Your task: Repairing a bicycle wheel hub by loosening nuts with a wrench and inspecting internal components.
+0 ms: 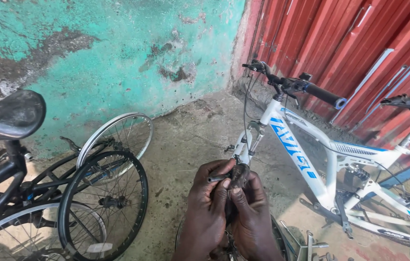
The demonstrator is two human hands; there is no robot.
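While both hands worked close together, the left hand [205,212] and right hand [253,217] were clamped on a small dark bicycle part [237,176]. It sat just below the white bicycle frame's [306,159] fork, with loose wheels [103,203] well left of that frame.

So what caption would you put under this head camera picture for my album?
Two hands, left hand and right hand, grip a small dark greasy bicycle part beside a white-and-blue bicycle frame on concrete.
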